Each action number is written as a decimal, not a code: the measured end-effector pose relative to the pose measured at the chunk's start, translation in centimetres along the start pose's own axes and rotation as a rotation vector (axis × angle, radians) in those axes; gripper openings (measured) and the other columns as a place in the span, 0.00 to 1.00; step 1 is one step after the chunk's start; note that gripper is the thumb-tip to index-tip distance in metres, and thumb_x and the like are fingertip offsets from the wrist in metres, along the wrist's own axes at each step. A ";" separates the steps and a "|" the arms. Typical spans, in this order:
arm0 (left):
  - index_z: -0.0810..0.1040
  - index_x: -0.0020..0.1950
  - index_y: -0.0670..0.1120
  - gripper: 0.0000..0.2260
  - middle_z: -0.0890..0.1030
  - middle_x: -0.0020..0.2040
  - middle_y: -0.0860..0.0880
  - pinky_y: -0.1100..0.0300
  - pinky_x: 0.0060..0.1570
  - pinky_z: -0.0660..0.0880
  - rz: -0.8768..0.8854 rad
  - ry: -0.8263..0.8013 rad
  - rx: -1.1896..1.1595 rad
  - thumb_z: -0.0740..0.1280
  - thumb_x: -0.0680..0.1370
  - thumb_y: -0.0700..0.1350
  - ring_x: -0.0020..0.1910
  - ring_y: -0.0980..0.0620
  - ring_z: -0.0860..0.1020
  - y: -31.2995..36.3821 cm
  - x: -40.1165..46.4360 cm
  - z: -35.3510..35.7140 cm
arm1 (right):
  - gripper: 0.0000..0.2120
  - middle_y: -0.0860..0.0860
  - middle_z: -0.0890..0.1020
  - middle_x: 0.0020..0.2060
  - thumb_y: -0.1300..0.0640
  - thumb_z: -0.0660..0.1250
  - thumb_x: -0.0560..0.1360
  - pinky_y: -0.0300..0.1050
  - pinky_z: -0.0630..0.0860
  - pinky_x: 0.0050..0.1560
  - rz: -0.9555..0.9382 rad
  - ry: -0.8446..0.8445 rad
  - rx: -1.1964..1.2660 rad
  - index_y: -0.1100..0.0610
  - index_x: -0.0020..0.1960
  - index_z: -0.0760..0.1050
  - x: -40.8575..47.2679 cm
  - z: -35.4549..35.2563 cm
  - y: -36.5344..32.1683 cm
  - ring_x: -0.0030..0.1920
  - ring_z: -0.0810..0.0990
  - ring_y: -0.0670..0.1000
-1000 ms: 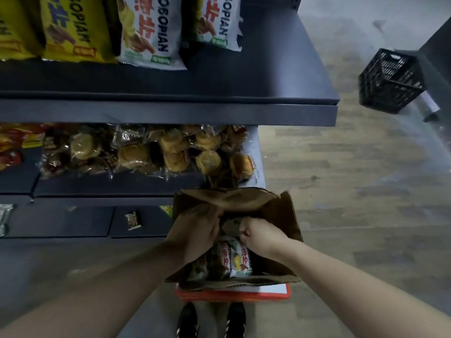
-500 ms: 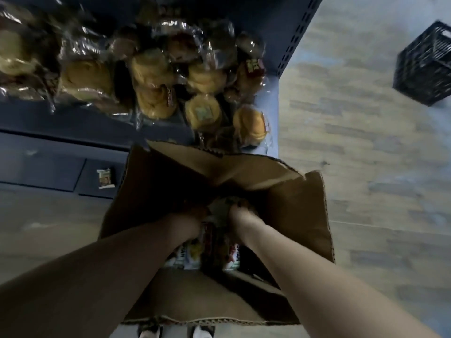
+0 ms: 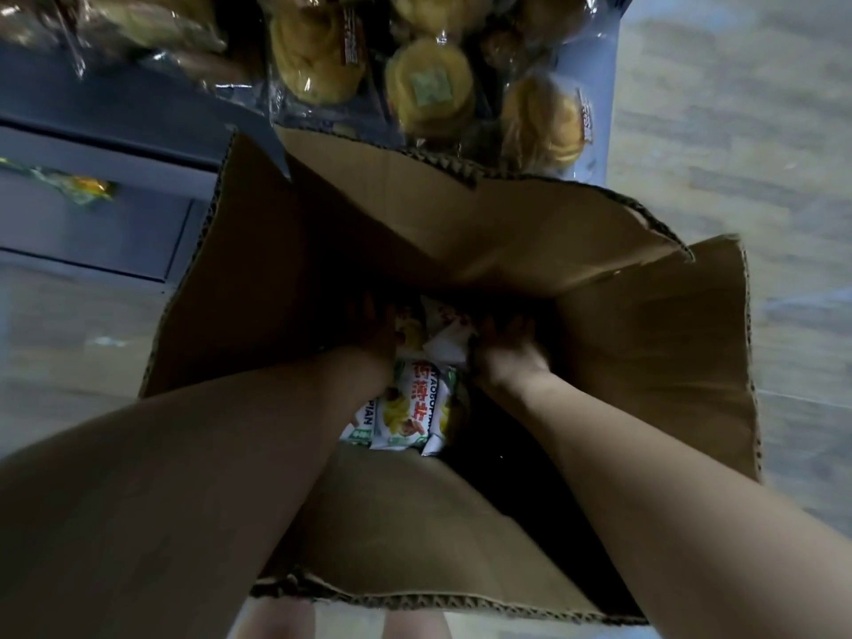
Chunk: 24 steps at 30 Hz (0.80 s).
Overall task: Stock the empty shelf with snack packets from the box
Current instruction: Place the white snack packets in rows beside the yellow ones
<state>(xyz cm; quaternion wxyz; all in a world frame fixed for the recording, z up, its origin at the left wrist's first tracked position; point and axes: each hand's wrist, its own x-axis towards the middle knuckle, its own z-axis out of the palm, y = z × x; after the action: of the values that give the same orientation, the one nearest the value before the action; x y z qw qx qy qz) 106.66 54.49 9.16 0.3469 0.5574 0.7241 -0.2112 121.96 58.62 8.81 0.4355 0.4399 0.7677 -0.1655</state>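
Note:
An open cardboard box fills the middle of the view, its flaps standing up. Deep inside lie white snack packets with red and green print. Both arms reach down into the box. My left hand is at the left side of the packets, its fingers sunk among them and mostly hidden in shadow. On the right, my right hand has its fingers curled down against the packets. Whether either hand grips a packet is unclear.
Above the box, a dark blue shelf holds clear bags of round yellow pastries. A lower blue shelf at left carries one small green-yellow packet. Grey wood-look floor lies to the right.
The view has dropped closer over the box. Both hands have gone deeper among the packets at the bottom.

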 end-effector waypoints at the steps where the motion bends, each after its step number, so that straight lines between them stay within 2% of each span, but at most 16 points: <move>1: 0.41 0.77 0.43 0.28 0.41 0.77 0.39 0.46 0.74 0.46 -0.002 0.012 0.060 0.54 0.82 0.42 0.76 0.38 0.43 0.1 0.2 0.0 | 0.28 0.61 0.50 0.77 0.53 0.53 0.83 0.65 0.48 0.73 0.007 0.023 -0.005 0.61 0.78 0.49 0.1 0.0 0.0 0.74 0.50 0.70; 3: 0.40 0.77 0.42 0.28 0.42 0.77 0.39 0.49 0.74 0.46 0.017 0.016 0.121 0.53 0.83 0.43 0.76 0.39 0.44 0.0 0.3 0.1 | 0.34 0.62 0.52 0.76 0.48 0.58 0.80 0.60 0.51 0.74 -0.022 0.064 0.128 0.61 0.78 0.49 0.1 0.4 0.1 0.75 0.53 0.66; 6: 0.41 0.77 0.41 0.27 0.46 0.77 0.39 0.52 0.74 0.50 0.033 -0.022 0.090 0.51 0.83 0.45 0.76 0.41 0.49 -0.1 0.3 0.1 | 0.45 0.59 0.56 0.76 0.44 0.68 0.74 0.51 0.61 0.72 -0.065 0.104 0.482 0.59 0.78 0.44 -0.1 0.3 -0.1 0.75 0.58 0.61; 8: 0.45 0.77 0.40 0.25 0.52 0.77 0.40 0.59 0.71 0.55 0.019 -0.031 0.022 0.51 0.83 0.46 0.75 0.43 0.55 0.1 0.1 -0.1 | 0.41 0.58 0.59 0.75 0.47 0.66 0.76 0.50 0.66 0.69 -0.044 0.144 0.532 0.56 0.78 0.46 0.3 0.5 -0.4 0.73 0.61 0.60; 10: 0.51 0.76 0.40 0.23 0.58 0.75 0.42 0.74 0.59 0.63 0.030 -0.082 -0.031 0.52 0.83 0.45 0.73 0.46 0.60 0.2 -0.3 -0.3 | 0.33 0.58 0.66 0.72 0.50 0.64 0.78 0.50 0.71 0.65 -0.018 0.205 0.463 0.55 0.77 0.52 0.8 0.4 -0.4 0.70 0.67 0.60; 11: 0.53 0.76 0.40 0.23 0.60 0.75 0.42 0.75 0.55 0.67 0.028 -0.106 -0.027 0.53 0.83 0.45 0.72 0.46 0.62 0.3 -0.7 -0.5 | 0.31 0.58 0.69 0.70 0.49 0.64 0.78 0.49 0.72 0.62 -0.019 0.212 0.438 0.55 0.76 0.56 0.8 0.1 -0.1 0.68 0.70 0.59; 14: 0.57 0.75 0.41 0.25 0.66 0.72 0.40 0.54 0.65 0.67 -0.003 -0.087 -0.008 0.60 0.80 0.45 0.69 0.42 0.67 0.7 -1.6 -0.9 | 0.29 0.56 0.74 0.66 0.40 0.63 0.76 0.43 0.71 0.55 -0.001 0.121 0.514 0.57 0.70 0.67 0.4 -0.4 0.5 0.63 0.75 0.57; 15: 0.57 0.75 0.42 0.25 0.66 0.71 0.39 0.53 0.66 0.66 -0.001 -0.124 0.023 0.60 0.80 0.46 0.69 0.42 0.68 1.0 -2.0 -1.1 | 0.29 0.56 0.75 0.65 0.39 0.63 0.75 0.41 0.69 0.52 0.036 0.074 0.569 0.58 0.68 0.70 0.2 -0.3 0.6 0.62 0.75 0.57; 18: 0.60 0.74 0.40 0.20 0.65 0.72 0.40 0.60 0.64 0.66 0.042 -0.259 0.016 0.54 0.83 0.44 0.68 0.44 0.68 1.9 -1.9 -1.0 | 0.28 0.56 0.77 0.63 0.37 0.62 0.76 0.41 0.69 0.50 0.097 -0.054 0.675 0.58 0.64 0.75 -0.6 -0.3 0.5 0.60 0.77 0.56; 19: 0.61 0.73 0.39 0.19 0.65 0.71 0.39 0.65 0.61 0.67 0.061 -0.299 -0.011 0.52 0.83 0.43 0.68 0.45 0.68 2.4 -2.0 -1.2 | 0.29 0.57 0.78 0.63 0.37 0.61 0.76 0.41 0.71 0.50 0.092 -0.101 0.685 0.59 0.63 0.75 -0.7 -0.4 0.5 0.58 0.78 0.56; 21: 0.63 0.72 0.36 0.18 0.71 0.66 0.37 0.75 0.48 0.69 0.073 -0.335 -0.094 0.50 0.84 0.43 0.63 0.44 0.72 2.6 -2.3 -1.9 | 0.28 0.57 0.79 0.62 0.37 0.61 0.75 0.40 0.73 0.47 0.066 -0.219 0.688 0.60 0.59 0.77 -0.8 -0.8 0.5 0.53 0.78 0.53; 22: 0.65 0.71 0.36 0.18 0.75 0.62 0.37 0.69 0.46 0.73 0.068 -0.341 -0.145 0.51 0.84 0.43 0.60 0.44 0.75 2.7 -2.2 -2.4 | 0.27 0.57 0.78 0.63 0.38 0.63 0.75 0.40 0.74 0.49 0.060 -0.264 0.689 0.60 0.60 0.76 -0.8 -0.9 0.5 0.54 0.78 0.53; 24: 0.67 0.69 0.37 0.17 0.74 0.64 0.39 0.56 0.58 0.72 0.094 -0.289 -0.177 0.54 0.83 0.43 0.63 0.43 0.74 2.3 -1.8 -3.2 | 0.32 0.55 0.74 0.67 0.40 0.69 0.72 0.43 0.73 0.61 0.068 -0.304 0.712 0.59 0.68 0.71 -0.4 -0.5 0.7 0.63 0.75 0.54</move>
<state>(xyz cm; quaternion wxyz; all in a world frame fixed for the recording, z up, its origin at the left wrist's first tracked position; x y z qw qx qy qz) 108.24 56.19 12.84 0.5046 0.5219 0.6556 -0.2079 122.38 59.08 9.54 0.3696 0.5593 0.5737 -0.4706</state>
